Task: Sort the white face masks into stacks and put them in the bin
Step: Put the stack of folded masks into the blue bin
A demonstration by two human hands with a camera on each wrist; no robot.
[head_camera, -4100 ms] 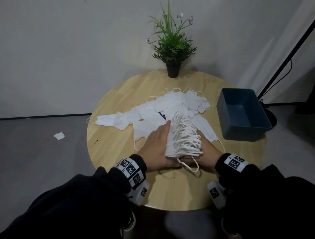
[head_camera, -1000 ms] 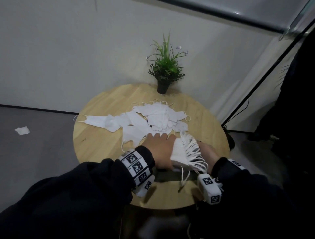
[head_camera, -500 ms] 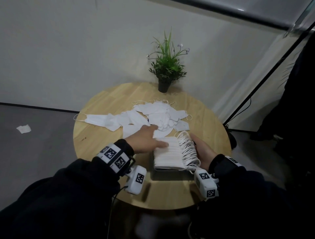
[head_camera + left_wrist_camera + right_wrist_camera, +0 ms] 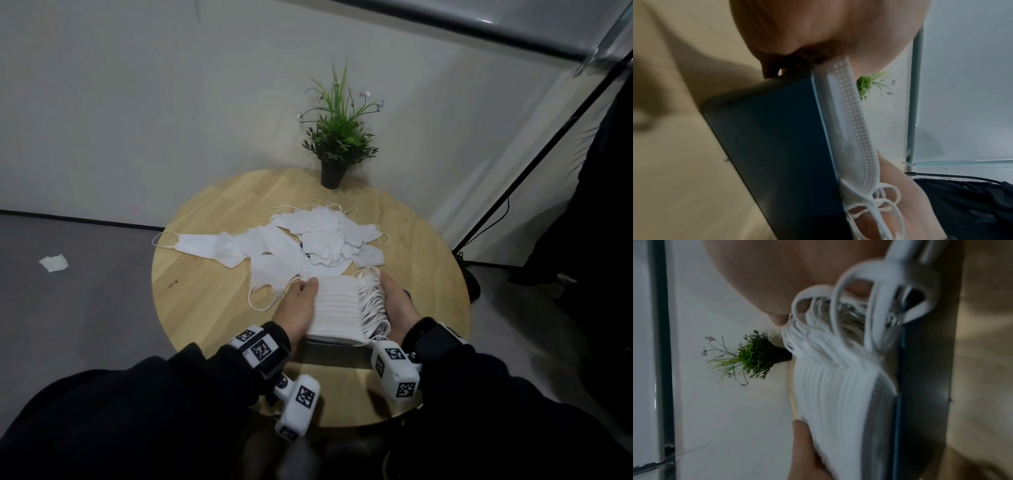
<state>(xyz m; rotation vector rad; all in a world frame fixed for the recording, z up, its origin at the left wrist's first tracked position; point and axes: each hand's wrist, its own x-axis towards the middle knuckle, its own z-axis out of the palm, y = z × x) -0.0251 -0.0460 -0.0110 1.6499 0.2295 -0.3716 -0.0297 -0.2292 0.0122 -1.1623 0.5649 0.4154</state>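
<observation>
A thick stack of white face masks (image 4: 337, 308) lies flat in the top of the blue bin (image 4: 337, 354) at the table's near edge. My left hand (image 4: 296, 308) grips the stack's left side, its thumb over the top. Along the right side, my right hand (image 4: 397, 301) holds the bunched ear loops. In the left wrist view the stack (image 4: 849, 121) sits against the bin's (image 4: 777, 138) rim. The right wrist view shows the stack's (image 4: 834, 394) layered edge and the bin wall (image 4: 925, 369). Several loose masks (image 4: 308, 240) are spread on the round wooden table (image 4: 205, 291) beyond.
A potted plant (image 4: 337, 144) stands at the table's far edge by the wall. A white scrap (image 4: 54, 263) lies on the grey floor to the left. A black pole (image 4: 534, 161) slants up at the right.
The stack was held tilted above the table a second ago; now it lies flat, lower, in the bin's top. The bin stood at the table's right 4 s ago.
</observation>
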